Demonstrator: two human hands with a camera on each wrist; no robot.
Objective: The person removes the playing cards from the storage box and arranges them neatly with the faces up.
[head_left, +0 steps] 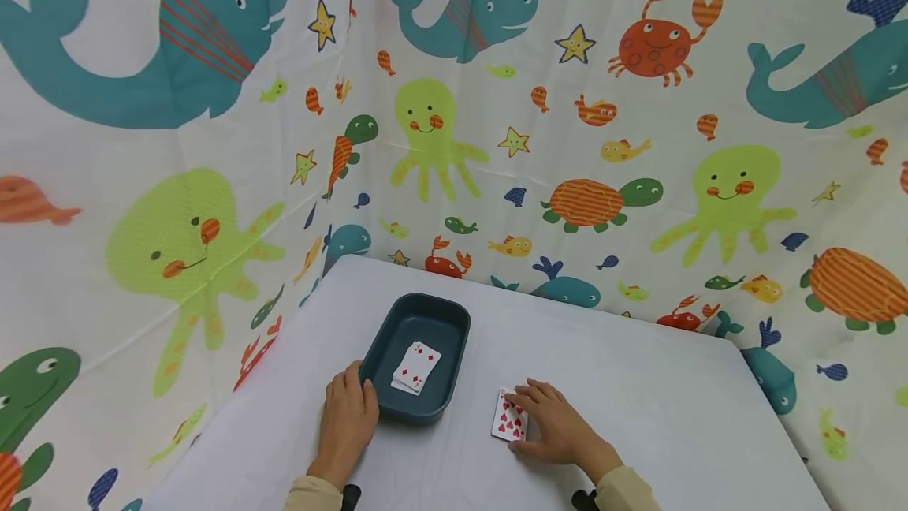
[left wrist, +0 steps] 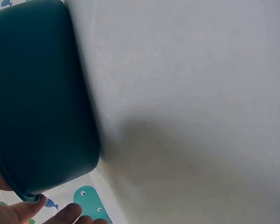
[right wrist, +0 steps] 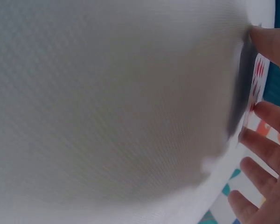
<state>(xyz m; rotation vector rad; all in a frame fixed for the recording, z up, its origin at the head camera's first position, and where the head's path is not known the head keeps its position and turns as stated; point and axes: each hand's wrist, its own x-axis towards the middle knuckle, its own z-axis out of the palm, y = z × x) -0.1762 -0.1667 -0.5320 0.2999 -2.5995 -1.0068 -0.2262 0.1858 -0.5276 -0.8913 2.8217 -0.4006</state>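
Observation:
In the head view, my left hand [head_left: 347, 416] is at the near left corner of a dark teal tray [head_left: 418, 330]. The left wrist view shows its thumb and a finger pinching the tray's rim. Inside the tray lie a few face-up playing cards [head_left: 417, 367], a diamond card on top. To the right of the tray, my right hand [head_left: 556, 426] holds a heart playing card [head_left: 505, 420] at its edges, thumb at the near end and fingers toward the far end. In the right wrist view the card [right wrist: 258, 77] appears nearly edge-on, other fingers spread beside it.
A white cloth covers the table [head_left: 610, 369]. Behind and to the left hangs a curtain [head_left: 511, 101] printed with sea animals, meeting the table's back edge. Sleeve cuffs [head_left: 312, 494] show at the bottom of the head view.

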